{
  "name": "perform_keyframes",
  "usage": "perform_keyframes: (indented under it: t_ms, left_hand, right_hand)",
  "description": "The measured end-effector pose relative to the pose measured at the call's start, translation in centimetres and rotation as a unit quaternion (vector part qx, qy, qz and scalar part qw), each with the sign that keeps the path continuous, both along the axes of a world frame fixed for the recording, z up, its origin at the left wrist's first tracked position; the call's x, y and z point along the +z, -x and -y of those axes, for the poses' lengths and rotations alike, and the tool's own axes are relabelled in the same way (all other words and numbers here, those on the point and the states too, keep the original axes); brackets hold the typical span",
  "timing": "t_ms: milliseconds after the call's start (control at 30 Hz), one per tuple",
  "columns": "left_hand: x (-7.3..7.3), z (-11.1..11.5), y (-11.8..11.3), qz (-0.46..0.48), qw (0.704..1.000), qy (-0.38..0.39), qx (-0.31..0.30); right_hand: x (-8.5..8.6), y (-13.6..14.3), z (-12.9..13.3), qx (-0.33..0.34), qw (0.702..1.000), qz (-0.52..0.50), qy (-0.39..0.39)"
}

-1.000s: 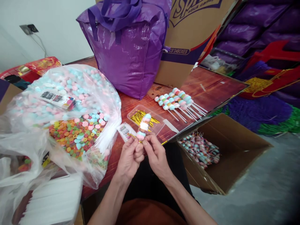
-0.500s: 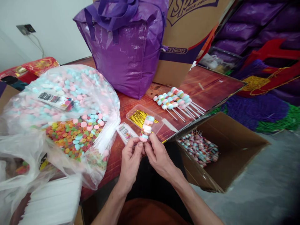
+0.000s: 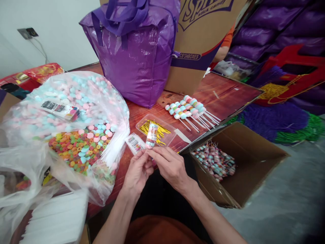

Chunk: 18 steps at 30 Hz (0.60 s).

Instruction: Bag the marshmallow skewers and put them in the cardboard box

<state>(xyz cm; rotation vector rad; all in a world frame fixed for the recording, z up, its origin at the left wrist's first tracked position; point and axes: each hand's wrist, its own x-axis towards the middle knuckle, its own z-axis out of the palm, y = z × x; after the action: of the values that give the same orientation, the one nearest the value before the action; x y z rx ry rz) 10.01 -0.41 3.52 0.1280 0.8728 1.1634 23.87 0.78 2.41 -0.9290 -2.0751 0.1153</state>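
A marshmallow skewer in a clear printed wrapper stands tilted up from my hands, its label facing me. My left hand is closed, its fingertips pinching the gathered lower end of the wrapper. Against that same end, my right hand closes thumb and fingers; whether they hold a tie or the stick is hidden. Just behind lies a shallow clear tray of gold twist ties. A stack of printed wrappers lies left of the skewer. Unwrapped marshmallow skewers lie in a row farther right.
At left sits a large clear bag of marshmallows, with gummy rings in front. A purple bag and a printed carton stand behind. An open box at right holds wrapped skewers. A person's arm shows behind the carton.
The wrapped skewer has shifted a little left and turned, so its printed label now shows. My right hand has moved left and rolled over, its back now facing up.
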Motion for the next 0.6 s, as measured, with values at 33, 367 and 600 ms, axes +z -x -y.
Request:
perform_keyframes:
  t_ms: [33,367,600]
  left_hand:
    - [0.1,0.0,0.0,0.01,1.0,0.012,-0.002]
    - [1.1,0.5,-0.4,0.033,0.999,0.001,0.017]
    - [0.4,0.8,-1.4,0.048,0.998,-0.024,0.028]
  right_hand:
    - [0.0,-0.2,-0.1,-0.002,1.0,0.008,-0.016]
    - [0.2,0.1,-0.8,-0.002,0.995,-0.008,-0.101]
    - [0.1,1.6,-0.1,-0.03,0.993,-0.108,-0.027]
